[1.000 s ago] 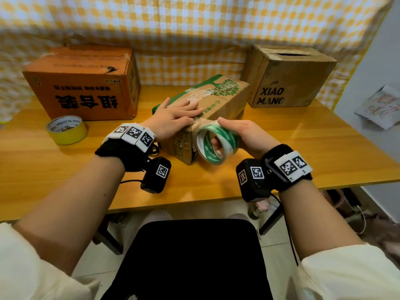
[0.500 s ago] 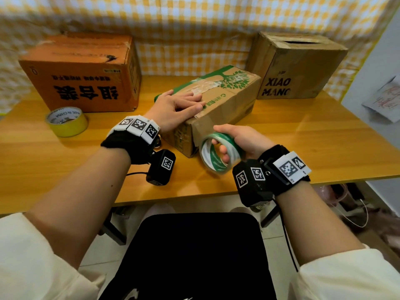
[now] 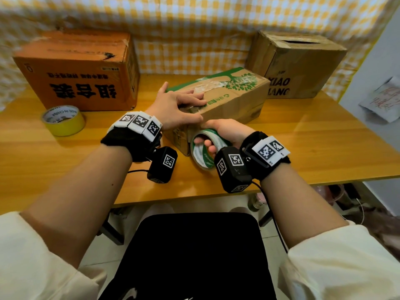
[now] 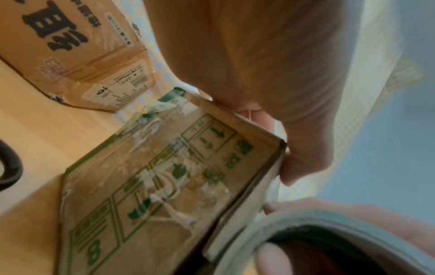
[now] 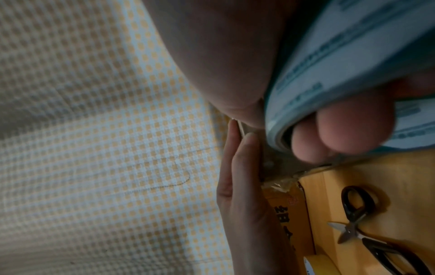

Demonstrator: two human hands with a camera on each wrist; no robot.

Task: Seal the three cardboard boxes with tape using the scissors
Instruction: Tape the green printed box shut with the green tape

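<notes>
While my left hand (image 3: 173, 109) lies flat on top of the green-printed box (image 3: 233, 98), fingers straight and pressing near the front edge, my right hand (image 3: 225, 135) grasps the green-and-white tape roll (image 3: 203, 152), fingers hooked through its core, held against the box's near end face.

Step in hand, as I judge it: carrying the strip over the front edge and down the end face. To do it well, I keep the left palm firm so the light box does not slide on the smooth wooden table (image 3: 303, 148), hold the roll taut and square to the seam, then press the film flat before cutting.

Scissors (image 5: 362, 228) lie on the table near the box, untouched; black loops, short steel blades slightly apart.

Materials: box is soft, creased corrugated board, its top carrying wrinkled old clear tape. Tape film looks thin and glossy, likely to crease if slack. Orange box (image 3: 82, 70) back left and brown box (image 3: 296, 61) back right are stiffer-looking; the brown one shows a gap in its top. Yellow tape roll (image 3: 62, 120) sits idle at left.
</notes>
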